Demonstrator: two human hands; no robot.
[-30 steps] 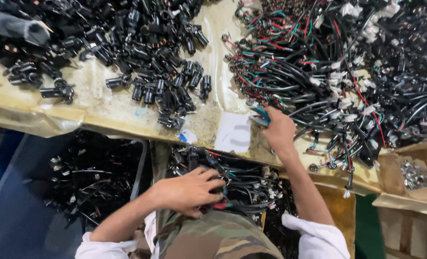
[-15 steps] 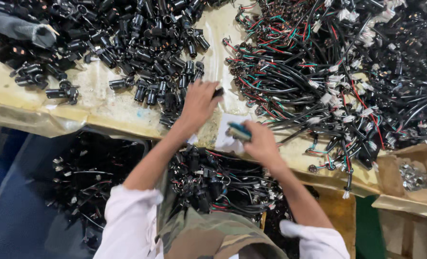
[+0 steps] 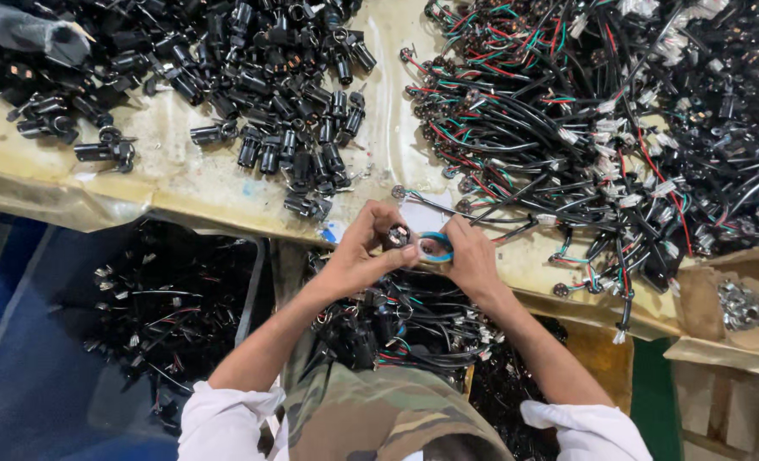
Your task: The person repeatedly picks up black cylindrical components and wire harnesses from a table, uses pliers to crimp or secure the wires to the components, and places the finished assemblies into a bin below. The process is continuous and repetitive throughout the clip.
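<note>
My left hand [image 3: 364, 248] pinches a small black cylindrical part [image 3: 395, 236] at the table's near edge. My right hand [image 3: 471, 256] holds a blue looped wire piece [image 3: 435, 248] right against that part; the two hands touch. Both hover over a bundle of finished black wired pieces [image 3: 405, 329] lying in my lap. A heap of loose black cylindrical parts [image 3: 268, 94] covers the table above my left hand. A tangle of black, red and green wire harnesses [image 3: 567, 128] spreads to the right of my hands.
The table has a worn yellowish cover [image 3: 183, 183]. A dark blue bin [image 3: 46, 376] with black wired parts [image 3: 157, 299] sits low on the left. A cardboard box [image 3: 703, 341] of small metal pieces [image 3: 742, 303] stands at the right edge.
My left hand came back from the heap of black parts with one part. My right hand drew closer, and both hands now meet at the table's edge.
</note>
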